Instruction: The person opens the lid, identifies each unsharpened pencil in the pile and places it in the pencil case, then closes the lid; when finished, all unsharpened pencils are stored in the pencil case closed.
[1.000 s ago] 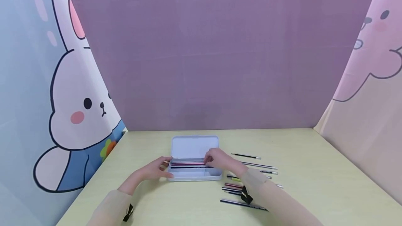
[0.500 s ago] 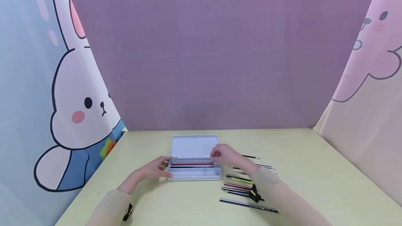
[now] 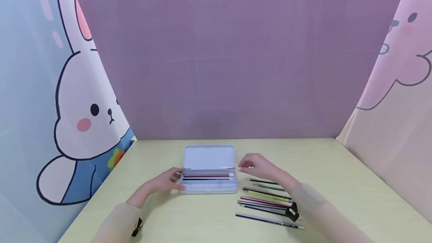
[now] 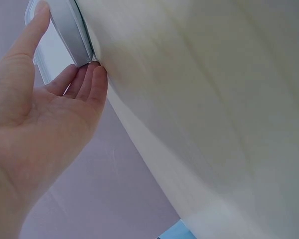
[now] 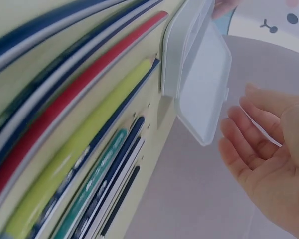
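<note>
An open white pencil case [image 3: 202, 186] stands on the table with its lid raised at the back. Several striped pencils [image 3: 206, 176] lie side by side in its rear compartment. My left hand [image 3: 164, 181] holds the case's left end, thumb at the front corner and fingertips at the back one; the left wrist view shows these fingertips against the case [image 4: 72, 32]. To the right of the lid hovers my right hand [image 3: 259, 165], its fingers loosely bent around nothing. Below that forearm, more pencils lie in a loose row, among them a yellow-green pencil [image 3: 268, 195] and a red pencil [image 5: 84, 82].
A pale wooden table [image 3: 182, 220] carries everything. Behind its far edge hangs a purple cloth [image 3: 216, 66]. Curtains printed with a rabbit [image 3: 91, 108] and a pink animal [image 3: 408, 51] flank the sides. The nearest pencil [image 3: 266, 221] lies apart from the others.
My right hand has let go of a pencil in the case's rear compartment and moved right, off the case, over the loose pencils. The left hand stays on the case.
</note>
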The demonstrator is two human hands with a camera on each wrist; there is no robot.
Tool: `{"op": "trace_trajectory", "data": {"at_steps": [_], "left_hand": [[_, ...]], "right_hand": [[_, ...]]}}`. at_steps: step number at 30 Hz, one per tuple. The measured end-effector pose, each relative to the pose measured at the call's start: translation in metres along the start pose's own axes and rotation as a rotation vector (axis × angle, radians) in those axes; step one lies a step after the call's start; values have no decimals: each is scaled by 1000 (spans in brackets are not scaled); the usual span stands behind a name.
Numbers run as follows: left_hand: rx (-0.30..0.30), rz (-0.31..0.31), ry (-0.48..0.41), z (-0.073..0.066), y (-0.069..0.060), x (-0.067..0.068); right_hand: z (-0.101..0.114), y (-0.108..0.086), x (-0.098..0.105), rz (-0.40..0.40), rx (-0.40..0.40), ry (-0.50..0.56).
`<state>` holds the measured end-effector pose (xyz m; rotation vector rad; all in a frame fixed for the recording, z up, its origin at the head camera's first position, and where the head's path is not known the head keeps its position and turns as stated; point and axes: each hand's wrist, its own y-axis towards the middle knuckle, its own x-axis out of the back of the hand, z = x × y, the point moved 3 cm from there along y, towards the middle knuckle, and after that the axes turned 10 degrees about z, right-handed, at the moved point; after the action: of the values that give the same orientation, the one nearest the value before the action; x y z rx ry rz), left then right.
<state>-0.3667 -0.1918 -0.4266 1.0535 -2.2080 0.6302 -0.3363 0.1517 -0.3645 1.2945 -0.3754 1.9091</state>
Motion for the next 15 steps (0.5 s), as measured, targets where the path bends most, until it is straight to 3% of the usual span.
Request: {"op": "trace_trajectory", "data": {"at_steps": [8, 15], "left_hand": [[-9, 4, -3, 2, 1, -1], [0, 3, 6, -1, 0, -1]], "right_hand": [[-7, -30, 11, 20, -52, -13], [-13, -56, 17, 35, -46, -31]]}}
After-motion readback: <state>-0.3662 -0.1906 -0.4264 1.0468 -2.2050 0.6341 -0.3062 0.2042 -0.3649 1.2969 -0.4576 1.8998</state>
